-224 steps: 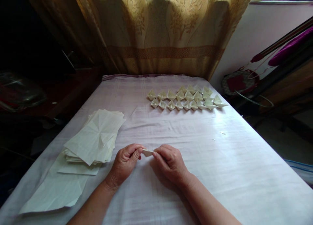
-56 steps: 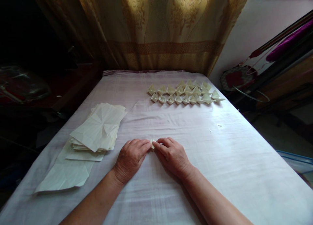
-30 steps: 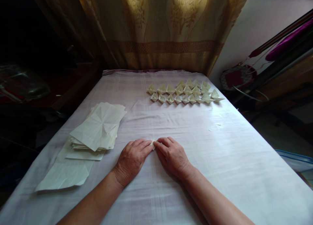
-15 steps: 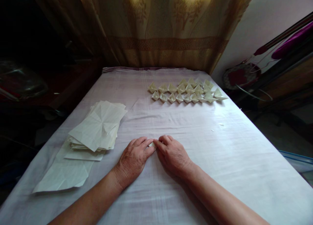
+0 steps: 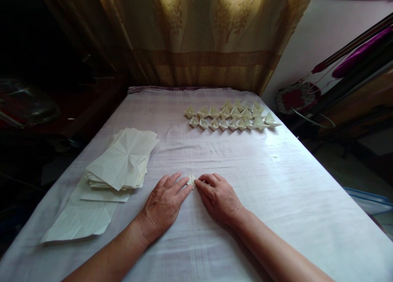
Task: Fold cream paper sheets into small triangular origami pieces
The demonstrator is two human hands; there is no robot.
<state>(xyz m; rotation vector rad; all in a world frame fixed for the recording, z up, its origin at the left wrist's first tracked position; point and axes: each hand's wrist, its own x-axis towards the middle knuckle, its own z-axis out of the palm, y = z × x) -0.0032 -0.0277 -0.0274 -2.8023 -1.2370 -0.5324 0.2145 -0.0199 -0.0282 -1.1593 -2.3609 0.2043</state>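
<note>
A small folded piece of pale paper point(image 5: 191, 180) lies on the white cloth-covered table point(image 5: 294, 200), pinned between my fingertips. My left hand point(image 5: 164, 204) lies flat with fingers stretched, its fingertips pressing the paper's left side. My right hand point(image 5: 219, 198) has its fingers curled, the tips pressing the paper's right side. A stack of creased paper sheets point(image 5: 123, 161) sits to the left of my left hand. Several finished folded paper shapes point(image 5: 230, 117) lie in two rows at the far side of the table.
A larger loose sheet point(image 5: 76, 220) lies under and in front of the stack. A golden patterned curtain point(image 5: 199, 36) hangs behind the table. Dark furniture stands left; a red round object point(image 5: 296, 100) and rods stand at right. Tiny paper scraps point(image 5: 273, 156) lie right of centre.
Over the frames the folded piece came down from mid-air to the cloth. Both hands now press it flat, and my left fingers have spread out more.
</note>
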